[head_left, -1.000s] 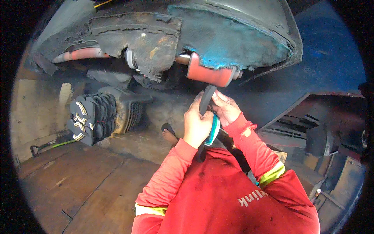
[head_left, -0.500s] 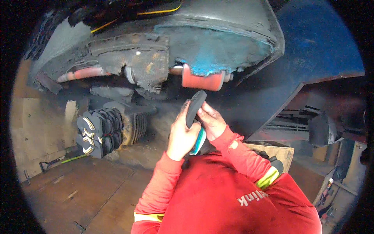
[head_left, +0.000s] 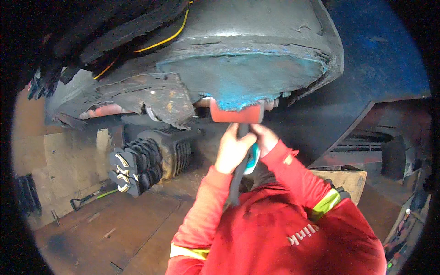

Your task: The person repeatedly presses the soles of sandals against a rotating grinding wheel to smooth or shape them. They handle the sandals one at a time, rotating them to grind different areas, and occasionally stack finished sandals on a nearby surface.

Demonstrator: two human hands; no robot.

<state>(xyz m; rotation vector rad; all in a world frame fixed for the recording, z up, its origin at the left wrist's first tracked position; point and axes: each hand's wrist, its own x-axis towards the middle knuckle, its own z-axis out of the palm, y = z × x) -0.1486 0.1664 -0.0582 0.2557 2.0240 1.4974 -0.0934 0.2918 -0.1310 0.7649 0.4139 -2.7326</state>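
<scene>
We see both forearms coming up from the lower edge, elbows bent, red sleeves [head_left: 200, 204] converging on the roller [head_left: 237, 114]. Left hand [head_left: 233, 150]: wrist straight, fingers pointing up, thumb bent across toward the right; it's grasping a dark sole [head_left: 243, 130], held upright and nearly edge-on to us. Right hand [head_left: 267, 139]: reaches in slantwise from the right, thumb side toward the sole, gripping its right side; most fingers hidden, so we can't tell how firmly. Sole sits between both hands, top end at the roller's lower edge; contact unclear to us. Teal piece [head_left: 252, 158] shows just under the hands. Grey hood [head_left: 275, 68], blue-dusted, overhangs the roller. Sandals [head_left: 123, 169] stacked in rows, well off left.
</scene>
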